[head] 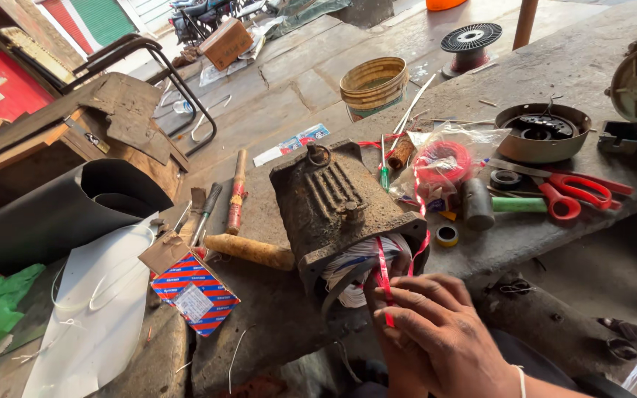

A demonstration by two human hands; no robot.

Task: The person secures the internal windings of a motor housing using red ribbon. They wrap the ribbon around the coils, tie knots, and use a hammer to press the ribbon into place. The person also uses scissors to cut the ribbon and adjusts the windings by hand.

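Note:
A rusty dark motor housing [333, 206] lies on the concrete bench [554, 66], its open end towards me. White and blue winding wires [355, 265] bulge out of that end, with a red ribbon [383, 276] looped over them. My right hand [444, 332] is at the opening, its fingertips pinching the ribbon against the windings. My left hand [390, 365] is mostly hidden under the right one, pressed close to the windings; its grip cannot be made out.
A wooden-handled hammer [248, 250] lies left of the motor. To the right are a bag with a red ribbon spool [444, 162], tape rolls [447, 236], red scissors [580, 191] and a round metal cover [543, 133]. A striped box [195, 291] and rolled black sheet [60, 214] sit left.

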